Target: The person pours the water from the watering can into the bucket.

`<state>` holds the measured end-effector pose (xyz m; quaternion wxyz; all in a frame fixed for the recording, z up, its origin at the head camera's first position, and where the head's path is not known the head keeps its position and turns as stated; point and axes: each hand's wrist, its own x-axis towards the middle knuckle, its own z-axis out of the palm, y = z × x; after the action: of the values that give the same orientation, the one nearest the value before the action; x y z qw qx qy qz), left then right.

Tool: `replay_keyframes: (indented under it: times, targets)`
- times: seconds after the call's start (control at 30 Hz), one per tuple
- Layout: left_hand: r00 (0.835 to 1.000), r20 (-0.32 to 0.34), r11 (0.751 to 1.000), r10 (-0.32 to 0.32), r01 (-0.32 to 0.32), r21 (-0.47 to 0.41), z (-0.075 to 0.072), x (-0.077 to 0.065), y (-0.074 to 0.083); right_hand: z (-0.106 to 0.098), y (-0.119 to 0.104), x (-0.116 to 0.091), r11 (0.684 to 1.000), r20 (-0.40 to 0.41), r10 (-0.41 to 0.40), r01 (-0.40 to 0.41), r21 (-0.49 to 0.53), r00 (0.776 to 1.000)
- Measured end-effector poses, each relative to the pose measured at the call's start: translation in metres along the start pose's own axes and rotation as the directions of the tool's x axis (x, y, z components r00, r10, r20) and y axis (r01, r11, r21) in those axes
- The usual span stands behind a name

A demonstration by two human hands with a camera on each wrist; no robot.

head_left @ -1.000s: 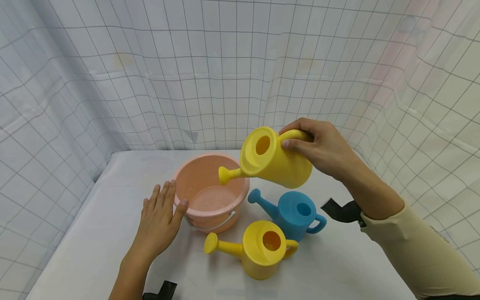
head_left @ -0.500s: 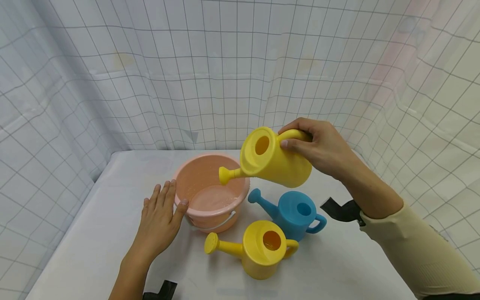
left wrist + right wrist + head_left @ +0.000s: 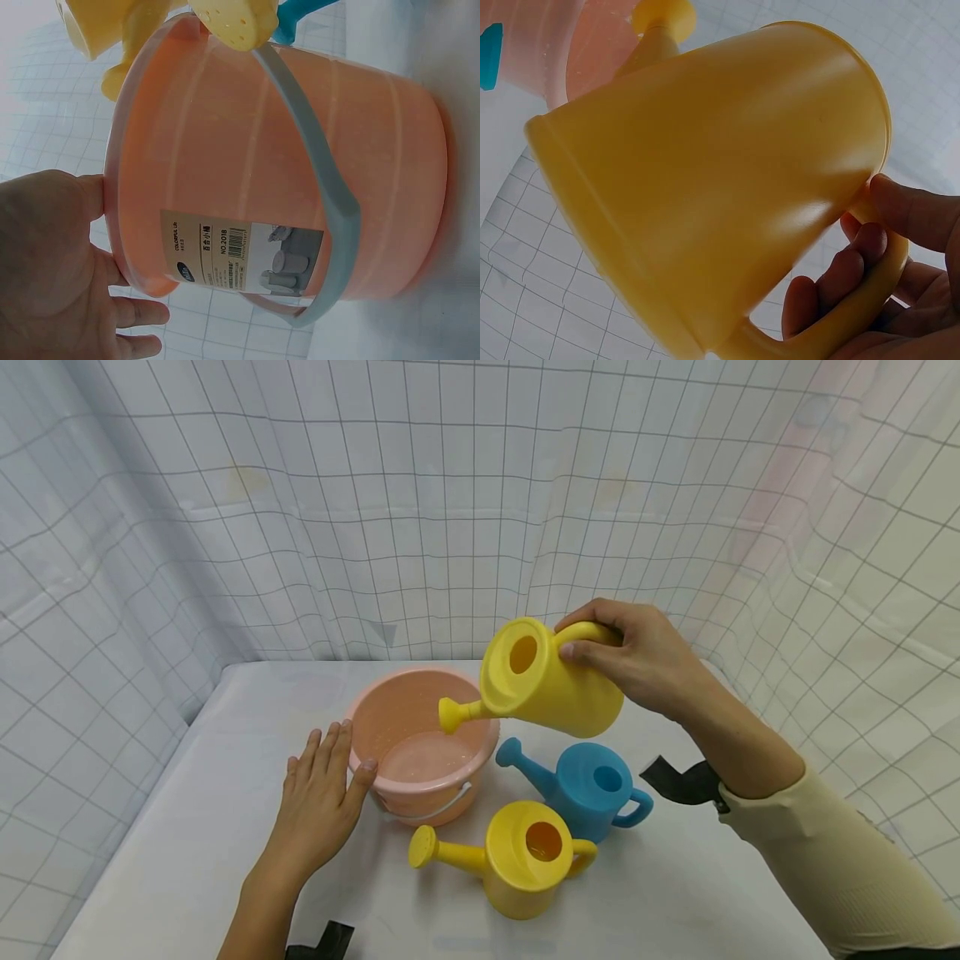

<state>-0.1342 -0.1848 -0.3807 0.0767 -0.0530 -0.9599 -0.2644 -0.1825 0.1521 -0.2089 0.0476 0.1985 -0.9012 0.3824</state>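
Observation:
My right hand (image 3: pixel 637 656) grips the handle of a yellow watering can (image 3: pixel 577 693), fingers curled through the loop in the right wrist view. The can is raised and tilted, its spout head (image 3: pixel 452 715) over the pink bucket (image 3: pixel 423 787). No stream shows at the spout. Drops and a little water show inside the bucket. My left hand (image 3: pixel 318 797) lies with straight fingers against the bucket's left rim; in the left wrist view its thumb and fingertips touch that rim. A grey bail handle (image 3: pixel 330 180) hangs down the bucket's labelled side.
A second yellow watering can (image 3: pixel 517 877), with liquid showing in its opening, stands in front of the bucket. Behind it, to the right, stands a blue watering can (image 3: pixel 581 777). White gridded curtains (image 3: pixel 480 510) surround the white table (image 3: pixel 247 735) at the back and sides.
The held watering can has dipped very slightly with my right hand. My left hand, the bucket and the two standing cans have stayed where they were.

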Motion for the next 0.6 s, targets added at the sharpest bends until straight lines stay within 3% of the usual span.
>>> replay_keyframes:
  times: [0.6]
  targets:
    - [1.000,0.007,1.000,-0.008,0.008,0.004,-0.0003,-0.0003,-0.0002,0.0012,0.0011,0.0012,1.000,0.008,-0.006,0.007,-0.008,1.000]
